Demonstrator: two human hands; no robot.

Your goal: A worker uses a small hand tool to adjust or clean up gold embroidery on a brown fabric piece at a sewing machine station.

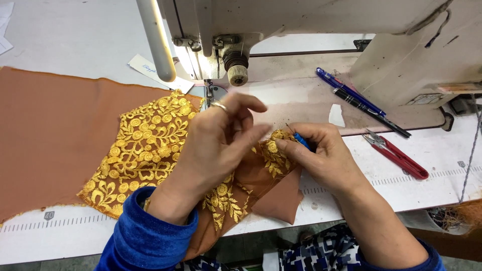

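Head view: the fold of brown cloth with gold lace (273,150) sits at the centre, between my two hands, and my left hand (213,150) hides most of it; only a gold edge and a brown corner hanging off the table's front at 6 o'clock show. My right hand (321,158) pinches that gold edge between thumb and forefinger, and a small blue tool (301,139) pokes out behind my fingers, too covered to tell what it is. A thin pin or thread sticks up at the pinch; I cannot make out which. My left hand lies palm down, wrist bent inward, fingers curled loosely together toward the fold, one ring (219,105) on it; whether those fingertips grip the cloth I cannot tell.

At 9 o'clock the one large lace panel (145,145) spreads flat on the brown fabric (55,130), which runs out of view on the left. At 12 o'clock stands one sewing machine (301,30), its top cut off. At 2 o'clock lie two pens (359,100), one blue, one black, side by side. At 3 o'clock one red thread snip (399,156) rests on the white table (432,185).
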